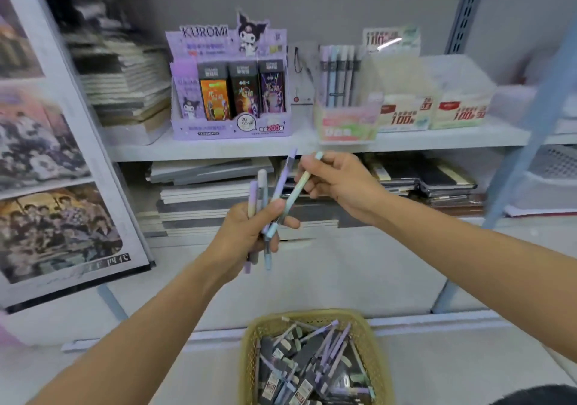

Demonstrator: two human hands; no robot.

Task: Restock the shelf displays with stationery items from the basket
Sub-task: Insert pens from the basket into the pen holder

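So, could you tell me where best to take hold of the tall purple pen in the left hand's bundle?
Pinch the purple pen by its upper shaft, coming from the upper right: that end slants free above the left hand, while its lower part is gripped among the other pens. The right hand now pinches the mint pen, so probably free it first.

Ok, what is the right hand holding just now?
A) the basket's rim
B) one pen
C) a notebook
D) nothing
B: the right hand pinches one pale green pen near its top, while the left hand grips the other pens.
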